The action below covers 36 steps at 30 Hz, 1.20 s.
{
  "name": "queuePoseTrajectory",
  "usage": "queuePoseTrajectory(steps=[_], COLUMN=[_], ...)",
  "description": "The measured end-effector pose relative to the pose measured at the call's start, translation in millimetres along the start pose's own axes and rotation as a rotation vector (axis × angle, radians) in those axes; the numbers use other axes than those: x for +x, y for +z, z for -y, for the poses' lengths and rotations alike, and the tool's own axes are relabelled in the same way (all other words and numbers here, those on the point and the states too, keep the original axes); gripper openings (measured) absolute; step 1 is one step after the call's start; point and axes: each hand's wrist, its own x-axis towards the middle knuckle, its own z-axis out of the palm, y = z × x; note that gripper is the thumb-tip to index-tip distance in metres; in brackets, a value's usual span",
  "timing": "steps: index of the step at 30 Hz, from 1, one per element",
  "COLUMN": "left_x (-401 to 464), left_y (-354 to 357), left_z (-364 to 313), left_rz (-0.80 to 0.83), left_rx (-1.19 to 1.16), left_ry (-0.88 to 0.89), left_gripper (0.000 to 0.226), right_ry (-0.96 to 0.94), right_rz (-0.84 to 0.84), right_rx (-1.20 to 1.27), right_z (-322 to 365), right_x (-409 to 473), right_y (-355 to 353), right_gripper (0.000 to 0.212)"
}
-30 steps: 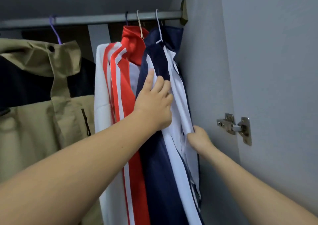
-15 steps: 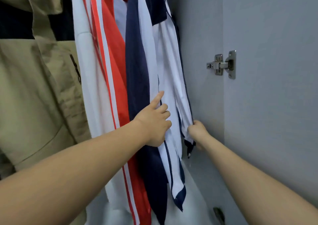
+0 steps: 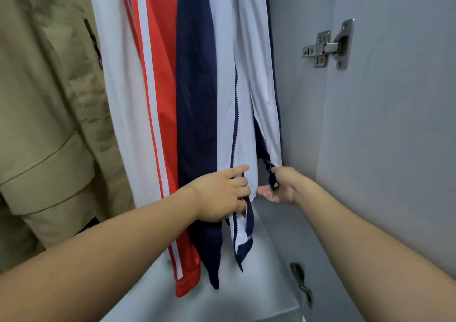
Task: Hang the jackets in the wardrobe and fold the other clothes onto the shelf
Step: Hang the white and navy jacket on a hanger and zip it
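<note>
The navy-and-white jacket [image 3: 222, 99] is hung at the wardrobe's right end, beside the red-and-white jacket [image 3: 148, 99]. Its left zipper edge is gripped by the left hand [image 3: 222, 193]; its right hem is pinched by the right hand [image 3: 281, 186].

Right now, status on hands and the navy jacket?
Left hand grips the navy jacket at its zipper edge. Right hand pinches its other front edge, low. Jacket hangs beside the red jacket. Nothing blocking.

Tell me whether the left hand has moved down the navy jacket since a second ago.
Yes. The left hand has slid down the navy jacket to near its hem, now below the door hinge rather than above it.
</note>
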Motion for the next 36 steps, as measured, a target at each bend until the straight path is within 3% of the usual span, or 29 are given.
queuePoseTrajectory(steps=[4,8,10,12,13,15,19,22,27,31,36], left_x=[4.5,9.9,13.3,16.5,16.6,15.2,12.5,11.5,13.0,11.1,5.2], left_y=[-4.3,-14.2,-20.3,-26.7,-30.5,-37.6,-46.7,-53.7,-64.5,-71.1,-72.7], left_z=[-9.9,-7.4,2.9,16.5,23.2,36.6,57.7,69.6,77.3,75.2,75.6], left_rz=[0.06,0.083,0.138,0.187,0.199,0.234,0.2,0.173,0.233,0.262,0.186], left_rx=[-0.325,-0.795,-0.909,-1.001,-1.059,-1.177,-1.255,-1.179,-1.104,-1.224,-1.445], left_ry=[-0.09,-0.352,-0.435,-0.51,-0.544,-0.567,-0.541,-0.607,-0.673,-0.664,-0.539], left_gripper=[0.033,0.019,0.023,0.01,0.003,0.019,0.011,0.016,0.02,0.03,0.025], right_ry=[-0.045,-0.093,-0.114,-0.127,-0.128,-0.133,-0.124,-0.102,-0.128,-0.168,-0.232], right_rz=[0.07,0.226,0.302,0.317,0.307,0.314,0.392,0.419,0.432,0.424,0.476], right_rx=[0.207,0.566,0.745,0.828,0.849,0.878,0.878,0.812,0.644,0.511,0.42], right_z=[-3.4,-13.1,-23.0,-31.8,-35.9,-42.2,-53.9,-59.2,-59.7,-57.1,-57.9], right_x=[0.3,-11.2,-18.9,-21.4,-22.7,-23.6,-32.6,-39.6,-48.1,-55.0,-59.9], right_y=[-1.0,-8.3,-9.3,-7.0,-5.4,-4.0,-4.7,-5.0,-13.6,-14.5,-13.2], right_gripper=[0.017,0.011,0.01,0.002,0.01,0.022,0.014,0.004,0.013,0.018,0.022])
